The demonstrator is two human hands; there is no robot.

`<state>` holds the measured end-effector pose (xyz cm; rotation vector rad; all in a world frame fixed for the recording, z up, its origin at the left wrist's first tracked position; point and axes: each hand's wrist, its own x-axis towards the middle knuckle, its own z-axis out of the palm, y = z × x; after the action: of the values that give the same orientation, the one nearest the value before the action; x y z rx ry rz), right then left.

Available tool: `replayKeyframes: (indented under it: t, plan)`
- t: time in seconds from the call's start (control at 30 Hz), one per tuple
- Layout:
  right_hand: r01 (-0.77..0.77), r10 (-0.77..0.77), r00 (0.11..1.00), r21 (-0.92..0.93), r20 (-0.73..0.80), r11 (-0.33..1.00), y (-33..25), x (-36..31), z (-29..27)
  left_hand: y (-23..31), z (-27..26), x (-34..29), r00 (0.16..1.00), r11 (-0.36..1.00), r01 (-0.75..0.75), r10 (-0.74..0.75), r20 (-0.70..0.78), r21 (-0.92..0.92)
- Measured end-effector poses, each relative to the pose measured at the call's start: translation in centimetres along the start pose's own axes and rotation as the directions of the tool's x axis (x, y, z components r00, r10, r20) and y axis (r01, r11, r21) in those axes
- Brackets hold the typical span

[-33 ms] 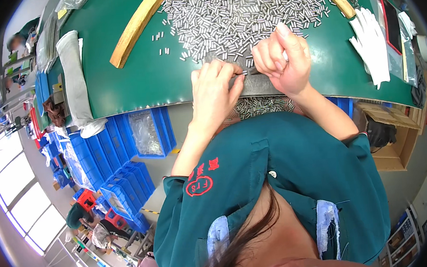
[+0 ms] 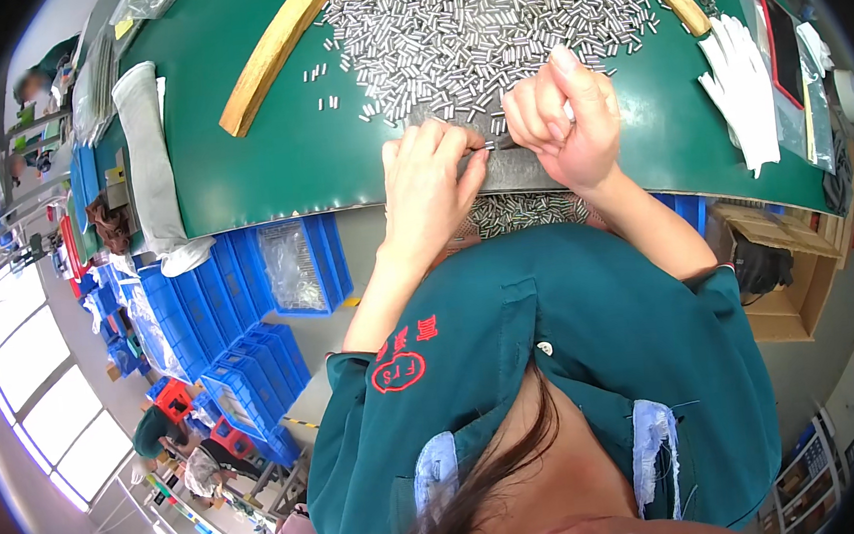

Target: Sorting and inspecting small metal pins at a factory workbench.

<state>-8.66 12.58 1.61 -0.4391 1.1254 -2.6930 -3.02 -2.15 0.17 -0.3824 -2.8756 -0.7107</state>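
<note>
Small silvery metal pins (image 2: 488, 21) lie in a wide heap on the green table. My left hand (image 2: 430, 171) rests near the table's front edge, thumb and forefinger pinched on one metal pin (image 2: 489, 146). Just to the right, my right hand (image 2: 571, 120) is closed in a fist with its thumb up. A bit of something pale shows between its fingers, and a dark tip pokes out toward the pinched pin; its kind is hidden. Under both hands is a dark flat pad (image 2: 525, 171). Below the table edge, a container's load of more pins (image 2: 528, 211) shows by my lap.
Two wooden strips (image 2: 275, 53) flank the heap. White gloves (image 2: 740, 92) and a red-edged dark flat object (image 2: 782, 50) lie at the right; a grey sleeve (image 2: 145, 154) lies at the left. Blue bins (image 2: 255, 376) and a cardboard box (image 2: 796, 298) stand below the table. Other people are far left.
</note>
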Motion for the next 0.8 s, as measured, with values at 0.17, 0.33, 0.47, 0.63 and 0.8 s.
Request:
replayKeyframes:
  t: [0.17,0.33,0.47,0.63,0.8]
  plan:
    - [0.022,-0.022,1.0,0.012,0.014,1.0,0.1,0.1,0.1,-0.1,0.1,0.0,1.0,1.0,0.001,-0.001,0.006,-0.021]
    - [0.016,-0.017,1.0,0.025,0.015,1.0,0.2,0.2,0.0,-0.1,0.1,0.0,1.0,1.0,-0.001,0.001,0.002,-0.031]
    - [0.028,-0.028,0.999,-0.001,0.019,1.0,0.3,0.1,0.2,-0.1,0.1,0.0,1.0,0.999,-0.006,0.006,-0.001,-0.034]
    - [0.007,-0.005,0.999,-0.047,0.033,0.999,0.9,-0.8,0.5,0.0,0.1,0.0,1.0,0.999,-0.02,0.019,-0.019,-0.039]
    - [0.044,-0.045,0.998,0.009,0.038,0.999,1.3,-0.5,0.3,-0.1,0.1,0.0,1.0,0.999,-0.021,0.021,-0.02,-0.027]
